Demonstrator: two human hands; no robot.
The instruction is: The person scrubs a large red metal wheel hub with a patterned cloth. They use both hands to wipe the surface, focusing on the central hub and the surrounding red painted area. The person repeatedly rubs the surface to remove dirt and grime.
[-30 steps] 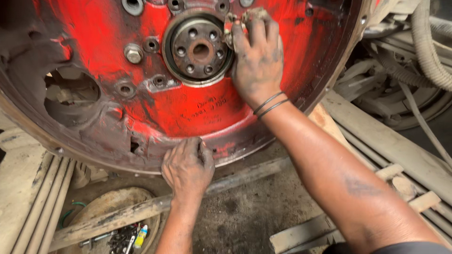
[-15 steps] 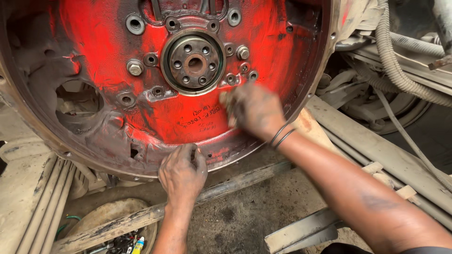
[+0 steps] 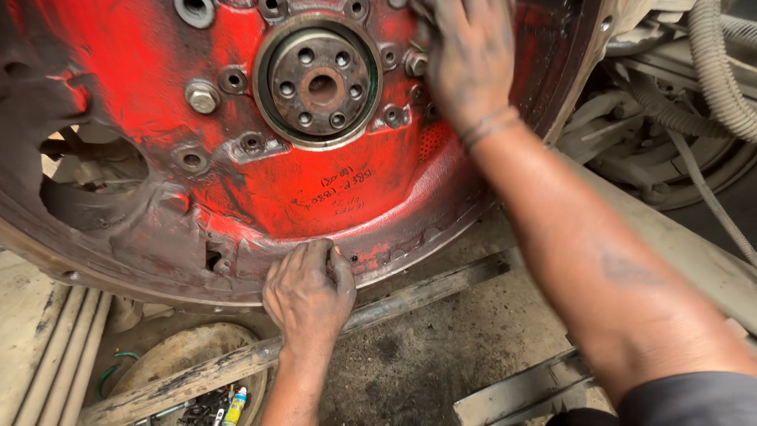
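The right hand [image 3: 471, 59] has climbed back up the red housing [image 3: 236, 158], now pressed flat over a bolt [image 3: 415, 63] beside the round hub [image 3: 321, 83] (fingertips cut off). The left hand [image 3: 309, 292] stays gripping the housing's lower rim. Below it, a shallow pan [image 3: 181, 355] holds small, indistinct tools.

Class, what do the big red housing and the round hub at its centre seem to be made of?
Red housing: probably cast metal, painted red; paint is worn to dark grime at the rim, with moulded bosses and bolt holes.
Round hub: bare metal, likely steel; dull grey-brown and unpainted, with a ring of drilled holes.
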